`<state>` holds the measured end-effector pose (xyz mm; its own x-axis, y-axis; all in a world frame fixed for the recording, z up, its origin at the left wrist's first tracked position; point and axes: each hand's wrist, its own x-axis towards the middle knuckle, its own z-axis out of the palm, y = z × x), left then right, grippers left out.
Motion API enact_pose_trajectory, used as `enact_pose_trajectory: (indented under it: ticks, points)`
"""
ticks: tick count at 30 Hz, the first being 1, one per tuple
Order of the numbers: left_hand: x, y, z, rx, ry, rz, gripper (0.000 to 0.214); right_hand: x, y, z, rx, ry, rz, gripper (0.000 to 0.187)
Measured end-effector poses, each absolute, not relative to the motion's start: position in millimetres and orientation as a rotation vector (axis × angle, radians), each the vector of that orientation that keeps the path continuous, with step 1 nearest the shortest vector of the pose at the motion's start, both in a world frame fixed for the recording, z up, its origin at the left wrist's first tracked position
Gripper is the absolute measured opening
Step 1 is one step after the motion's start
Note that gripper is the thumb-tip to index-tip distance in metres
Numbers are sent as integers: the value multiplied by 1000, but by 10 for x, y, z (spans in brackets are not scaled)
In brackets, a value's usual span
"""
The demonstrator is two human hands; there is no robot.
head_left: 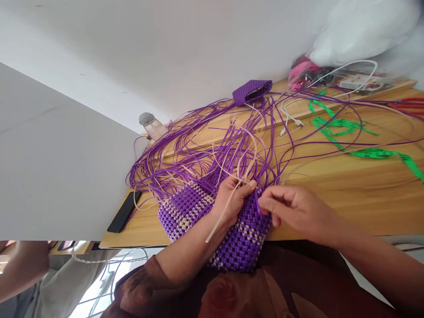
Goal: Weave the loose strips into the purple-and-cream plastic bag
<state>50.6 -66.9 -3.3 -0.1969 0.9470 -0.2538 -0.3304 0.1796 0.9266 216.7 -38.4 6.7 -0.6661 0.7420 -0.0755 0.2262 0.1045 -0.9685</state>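
A half-woven basket (185,207) of purple and cream plastic strips rests against the table's near edge, its long loose strips fanning out from the top. My left hand (233,198) is closed on the basket's upper edge, thumb on top, with a cream strip (220,216) hanging across its wrist. Just to the right, my right hand (288,207) pinches a purple strip (257,202) beside the basket's corner. The fingertips of the left hand inside the basket are hidden.
On the wooden table (331,194) lie a green tape measure (371,153), a white cable (291,117) and a black phone (125,212). A small purple woven piece (251,91) and a grey-lidded bottle (152,126) stand by the wall. Another person's arm (26,269) shows at lower left.
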Motion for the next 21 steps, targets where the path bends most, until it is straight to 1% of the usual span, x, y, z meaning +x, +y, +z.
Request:
enact_pose_trajectory:
  ticks: [3,7,8,9,10,11,12,13,15,18,21]
  points:
    - [510,-662,-27,663,1211,1320,33,2132,-138,44,-1081,-1883,1555,34]
    - [514,-667,-12,698,1158,1365,32,2019,87,34,-1054,-1854,1580,30]
    - [513,-671,-11,710,1163,1371,32,2010,161,35,-1074,-1864,1486,29]
    - [512,-674,-13,720,1178,1372,31,2016,256,35,-1138,-1877,1319,27]
    - [512,-676,-17,728,1199,1368,30,2033,374,30,-1228,-1895,1112,24]
    - [512,-676,-22,733,1220,1362,30,2060,511,19,-1365,-1871,834,22]
    - [513,-675,-28,735,1236,1359,29,2090,657,2,-1502,-1826,646,19]
    - [514,-673,-33,735,1242,1361,30,2119,799,-21,-1601,-1808,581,19]
    - [511,-666,-37,725,1239,1363,31,2168,1023,-72,-1667,-1808,528,22]
    - [481,-661,-28,690,1220,1310,33,2234,1120,-106,-1674,-1854,507,28]
    - [426,-662,-30,687,1206,1270,36,2324,978,-40,-1611,-1951,425,42]
